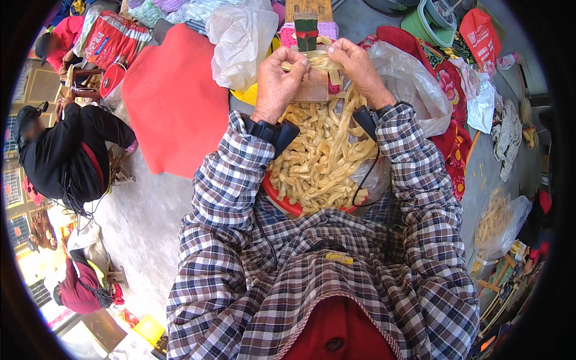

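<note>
Between my two hands a pale yellow, translucent flat strip (319,62) is stretched sideways. My left hand (277,83) pinches its left end, thumb against fingers. The other end is gripped by my right hand (361,71). Just beyond the strip, a dark green block with a red band (306,35) stands on a wooden bench (317,7). Below it lies a small brownish board (313,90). Nearer my body, a heap of similar yellowish strips (324,150) fills a red basin (279,195) at my lap; some look twisted or knotted.
A red mat (177,99) lies on the left, beside a white plastic bag (240,45). To the right are a clear bag (414,84) and red flowered cloth (459,144). One person in black (72,153) sits at the left; others sit around. Green tubs (429,24) stand at back right.
</note>
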Demonstrator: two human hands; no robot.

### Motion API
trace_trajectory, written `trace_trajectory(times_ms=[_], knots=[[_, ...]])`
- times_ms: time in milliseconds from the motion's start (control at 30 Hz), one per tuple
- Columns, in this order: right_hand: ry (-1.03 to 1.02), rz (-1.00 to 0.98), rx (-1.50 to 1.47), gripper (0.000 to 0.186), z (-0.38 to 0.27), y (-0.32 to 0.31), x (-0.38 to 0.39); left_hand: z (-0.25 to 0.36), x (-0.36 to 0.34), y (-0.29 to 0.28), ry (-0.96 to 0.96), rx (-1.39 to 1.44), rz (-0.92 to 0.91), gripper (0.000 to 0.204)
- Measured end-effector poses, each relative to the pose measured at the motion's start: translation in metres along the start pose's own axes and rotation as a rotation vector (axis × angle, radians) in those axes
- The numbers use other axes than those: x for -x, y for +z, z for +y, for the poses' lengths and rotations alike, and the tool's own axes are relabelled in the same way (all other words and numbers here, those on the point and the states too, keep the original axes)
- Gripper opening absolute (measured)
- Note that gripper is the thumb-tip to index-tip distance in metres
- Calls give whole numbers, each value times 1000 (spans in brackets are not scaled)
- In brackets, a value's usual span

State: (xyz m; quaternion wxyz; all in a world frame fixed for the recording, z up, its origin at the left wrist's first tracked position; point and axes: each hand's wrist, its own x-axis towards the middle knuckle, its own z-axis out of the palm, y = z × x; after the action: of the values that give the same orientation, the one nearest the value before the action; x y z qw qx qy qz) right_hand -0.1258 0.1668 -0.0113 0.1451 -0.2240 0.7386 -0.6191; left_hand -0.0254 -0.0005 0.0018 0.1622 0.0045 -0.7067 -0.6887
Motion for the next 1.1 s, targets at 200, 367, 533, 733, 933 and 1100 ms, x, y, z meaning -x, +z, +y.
trace_trajectory(times_ms=[200,367,533,733,933,1100], knots=[[-182,177,496,21,12,17,-6,-21,-18,-4,53,-554,164,13],[-142,189,719,15,17,23,-2,-27,-14,-10,48,-889,160,15],[-155,-42,202,26,7,9,1,-25,2,-17,-94,-425,-198,26],[51,-318,-127,28,-15,12,15,-20,3,-9,133,-400,-115,18],[149,-380,-250,33,-29,-14,16,-2,-4,-40,72,-465,146,18],[-174,-236,-602,32,-42,-19,13,5,6,-22,61,-328,-141,18]])
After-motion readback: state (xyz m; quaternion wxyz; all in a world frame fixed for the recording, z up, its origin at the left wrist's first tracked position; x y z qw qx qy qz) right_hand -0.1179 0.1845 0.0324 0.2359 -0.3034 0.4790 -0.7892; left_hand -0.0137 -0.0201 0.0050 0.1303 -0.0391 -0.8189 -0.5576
